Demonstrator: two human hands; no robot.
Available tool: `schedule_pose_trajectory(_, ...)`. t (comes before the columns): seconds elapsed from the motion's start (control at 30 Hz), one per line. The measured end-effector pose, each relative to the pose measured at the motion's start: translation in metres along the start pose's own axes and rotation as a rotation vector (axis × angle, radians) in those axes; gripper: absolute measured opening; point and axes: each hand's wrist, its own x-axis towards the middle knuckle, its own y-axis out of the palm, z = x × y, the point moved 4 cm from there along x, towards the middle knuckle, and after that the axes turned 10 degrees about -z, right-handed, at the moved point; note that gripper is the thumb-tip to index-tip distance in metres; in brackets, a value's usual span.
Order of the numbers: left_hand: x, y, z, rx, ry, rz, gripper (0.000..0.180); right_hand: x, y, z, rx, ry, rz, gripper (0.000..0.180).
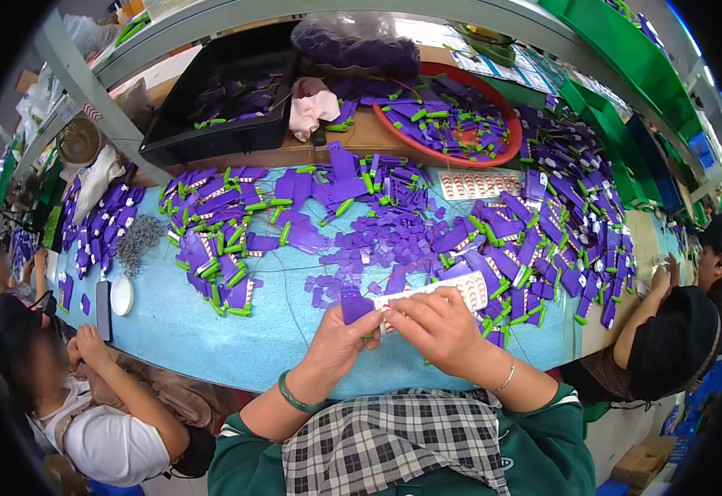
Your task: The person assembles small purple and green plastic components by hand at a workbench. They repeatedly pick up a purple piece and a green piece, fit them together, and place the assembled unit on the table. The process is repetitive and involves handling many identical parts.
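My left hand (338, 341) pinches a small purple plastic tag (355, 307) between thumb and fingers. My right hand (435, 324) is closed over one end of a white sticker sheet (460, 288) with rows of red-edged stickers; its fingertips meet the left hand at the tag. Both hands are just above the near edge of the blue table (204, 331). A green bangle is on my left wrist, a thin bracelet on the right.
Heaps of purple tags with green clips (216, 227) cover the table, thickest at right (568, 223). A red tray (452, 116) and a black bin (220, 91) hold more at the back. Another sticker sheet (481, 183) lies mid-table. People sit at left (88, 405) and right (675, 331).
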Motion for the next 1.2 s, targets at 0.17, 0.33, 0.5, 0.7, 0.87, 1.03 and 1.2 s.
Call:
schedule_pose_trajectory(0.17,-0.004,-0.01,-0.003,0.3,0.221,-0.068,0.006,-0.001,0.008,-0.02,0.129,0.303,-0.083,0.04)
schedule_pose_trajectory(0.33,-0.006,-0.004,-0.012,0.444,0.415,-0.099,0.008,-0.002,0.021,-0.025,0.124,0.205,0.033,0.041)
schedule_pose_trajectory(0.5,-0.004,-0.01,-0.01,0.373,0.404,-0.113,0.007,0.0,0.025,-0.021,0.098,0.191,0.077,0.042)
schedule_pose_trajectory(0.7,-0.008,-0.014,-0.02,0.333,0.545,-0.098,0.009,0.024,0.009,-0.017,0.051,0.095,-0.014,0.042)
schedule_pose_trajectory(0.87,-0.011,-0.011,-0.021,0.362,0.498,-0.084,0.008,-0.003,0.027,-0.019,0.161,0.176,0.169,0.048)
schedule_pose_trajectory(1.03,-0.011,-0.015,-0.013,0.347,0.45,-0.11,0.008,0.019,0.015,-0.015,0.163,0.181,-0.015,0.036)
schedule_pose_trajectory(1.2,-0.013,-0.006,-0.012,0.363,0.52,-0.086,0.01,0.008,0.025,-0.011,0.202,0.161,-0.095,0.021)
